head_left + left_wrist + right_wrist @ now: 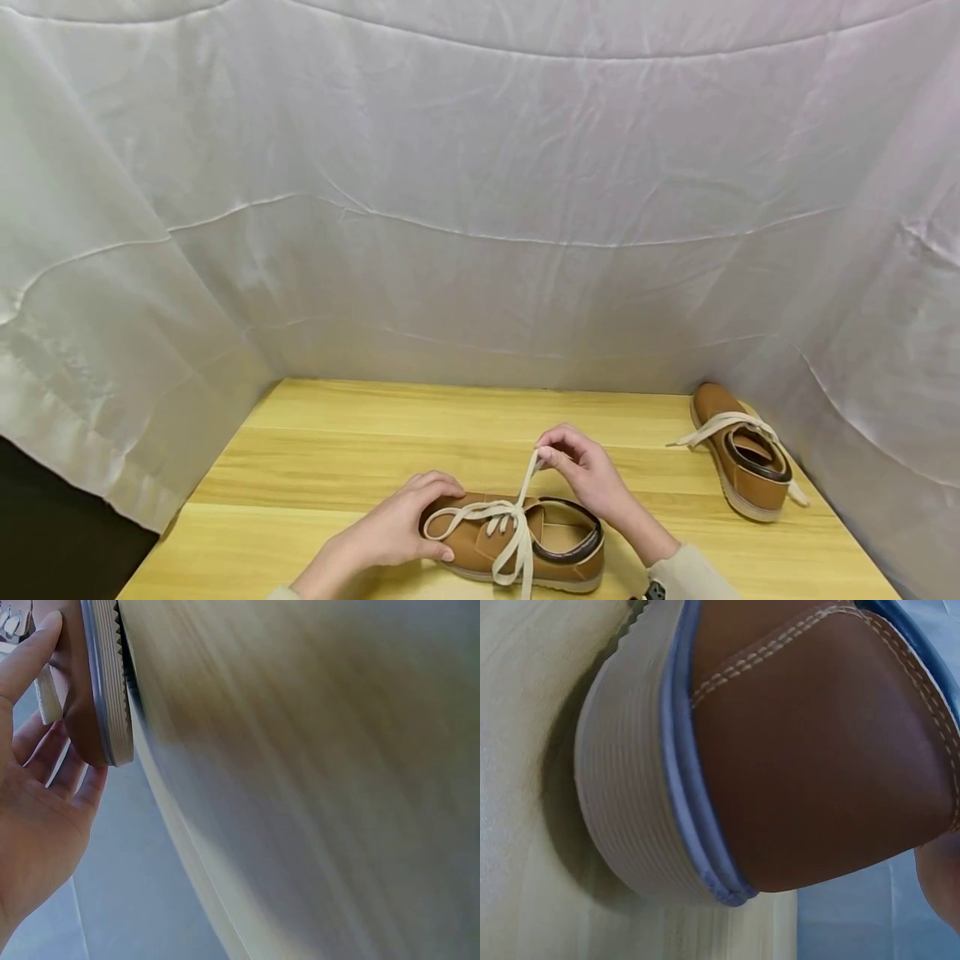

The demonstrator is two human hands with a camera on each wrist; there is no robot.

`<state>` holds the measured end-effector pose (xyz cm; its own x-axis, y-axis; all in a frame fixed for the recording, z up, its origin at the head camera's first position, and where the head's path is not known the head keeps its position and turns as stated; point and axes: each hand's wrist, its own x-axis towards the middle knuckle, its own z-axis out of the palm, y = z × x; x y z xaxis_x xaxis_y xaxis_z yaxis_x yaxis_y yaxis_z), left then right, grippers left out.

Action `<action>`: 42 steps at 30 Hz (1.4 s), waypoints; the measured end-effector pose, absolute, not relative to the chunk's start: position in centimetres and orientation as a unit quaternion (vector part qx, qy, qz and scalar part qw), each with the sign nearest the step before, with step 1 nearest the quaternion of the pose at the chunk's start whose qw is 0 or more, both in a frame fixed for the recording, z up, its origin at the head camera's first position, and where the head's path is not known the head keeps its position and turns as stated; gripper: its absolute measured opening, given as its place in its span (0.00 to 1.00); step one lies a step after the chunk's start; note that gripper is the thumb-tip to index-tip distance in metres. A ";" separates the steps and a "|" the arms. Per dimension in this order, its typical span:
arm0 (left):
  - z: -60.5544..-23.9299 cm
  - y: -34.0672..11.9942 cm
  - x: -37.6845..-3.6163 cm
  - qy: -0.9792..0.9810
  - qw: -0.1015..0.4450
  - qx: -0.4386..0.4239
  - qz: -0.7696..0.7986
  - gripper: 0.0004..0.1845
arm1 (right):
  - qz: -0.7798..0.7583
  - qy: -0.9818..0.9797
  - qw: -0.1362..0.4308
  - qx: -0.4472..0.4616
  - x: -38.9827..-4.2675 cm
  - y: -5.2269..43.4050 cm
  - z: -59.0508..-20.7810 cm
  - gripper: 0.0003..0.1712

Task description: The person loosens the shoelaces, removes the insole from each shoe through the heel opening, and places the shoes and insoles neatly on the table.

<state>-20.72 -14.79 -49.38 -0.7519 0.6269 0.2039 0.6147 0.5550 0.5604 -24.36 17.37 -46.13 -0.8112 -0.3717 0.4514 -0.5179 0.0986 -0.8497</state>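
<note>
A brown shoe point(465, 542) lies on the table with its toe to the left, its cream lace point(517, 542) tied in a bow over the tongue. My left hand point(401, 521) grips the toe, thumb on the near side and fingers on the far side; the left wrist view shows this hand point(45, 795) around the toe end. Above the far side of the shoe, my right hand point(585, 467) pinches one lace end between thumb and fingertips and holds it taut upward. The shoe's heel point(817, 765) fills the right wrist view, with only a bit of the hand at its edge.
A second brown shoe point(750, 467) with a cream lace stands at the table's right edge, toe toward the back. Grey-white cloth point(480, 208) hangs behind and on both sides of the wooden table point(337, 458).
</note>
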 end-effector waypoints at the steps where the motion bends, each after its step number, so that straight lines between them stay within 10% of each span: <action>1: -49.4 -14.8 -20.7 0.882 0.009 0.352 0.313 0.39 | 0.599 -0.738 0.063 0.303 -24.3 17.4 -46.1 0.06; 42: -48.9 -14.6 -20.6 0.884 0.012 0.354 0.305 0.38 | 0.599 -0.742 0.080 0.290 -24.9 18.6 -45.7 0.06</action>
